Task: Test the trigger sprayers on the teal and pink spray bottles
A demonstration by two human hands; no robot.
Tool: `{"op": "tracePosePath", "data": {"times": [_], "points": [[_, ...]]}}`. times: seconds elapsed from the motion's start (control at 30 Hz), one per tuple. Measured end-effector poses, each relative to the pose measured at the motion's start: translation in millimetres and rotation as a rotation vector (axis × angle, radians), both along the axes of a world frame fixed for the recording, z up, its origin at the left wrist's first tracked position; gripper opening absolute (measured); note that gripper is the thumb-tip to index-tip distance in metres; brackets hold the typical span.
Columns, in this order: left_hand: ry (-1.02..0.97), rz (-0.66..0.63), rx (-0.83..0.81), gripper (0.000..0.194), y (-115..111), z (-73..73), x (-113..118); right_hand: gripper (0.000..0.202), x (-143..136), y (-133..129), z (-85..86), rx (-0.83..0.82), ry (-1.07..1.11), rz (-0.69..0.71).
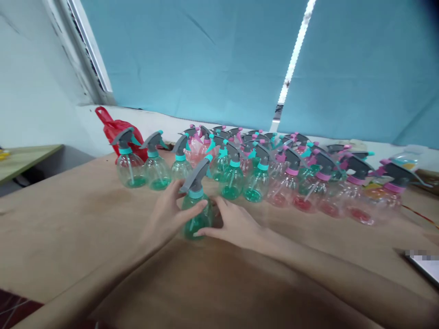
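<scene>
A clear green spray bottle [197, 219] with a turquoise collar and a grey trigger head stands upright on the wooden table [85, 228], in front of the other bottles. My left hand [173, 212] is wrapped round its left side, the thumb lying across the front near the collar. Lower on the right side, my right hand [233, 224] grips the same bottle, its thumb near the base. The far fingertips of both hands are partly hidden behind the bottle.
Behind stand rows of green spray bottles [231, 183] and pink ones [284, 187]. A red bag [120, 132] lies at the back left. At the right edge is a flat device [425, 267]. A blue curtain [206, 59] hangs behind the table.
</scene>
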State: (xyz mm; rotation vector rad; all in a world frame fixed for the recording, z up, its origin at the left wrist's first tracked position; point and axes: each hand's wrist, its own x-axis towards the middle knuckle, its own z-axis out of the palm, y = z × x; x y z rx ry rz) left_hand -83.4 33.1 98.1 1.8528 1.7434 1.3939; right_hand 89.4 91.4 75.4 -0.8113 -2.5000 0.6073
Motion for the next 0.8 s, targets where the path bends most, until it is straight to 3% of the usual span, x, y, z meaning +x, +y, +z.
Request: {"op": "tracePosePath", "data": {"times": [0.1,0.17,0.33,0.43,0.6,0.8], "points": [[0.076,0.073,0.014,0.031,7.0,-5.9,-15.6,0.076,-6.5,8.4,8.5,0.128,-0.074,-0.012],[0.131,0.105,0.023,0.035,16.0,-5.0,-22.5,0.074,-2.4,15.7,23.0,0.214,-0.098,-0.052],[0.264,0.057,-0.021,0.04,42.9,5.3,-27.9,0.045,22.1,47.0,70.7,0.461,0.122,-0.348],[0.299,0.051,-0.032,0.038,57.6,11.5,-26.7,0.049,27.5,67.8,88.1,0.524,0.097,-0.495],[0.34,0.075,-0.054,0.026,75.9,17.8,-23.4,0.06,14.9,91.5,90.4,0.397,-0.087,-0.56],[0.339,0.081,-0.024,0.028,84.1,12.8,-17.7,0.031,8.0,106.9,77.3,0.354,-0.086,-0.51]]}}
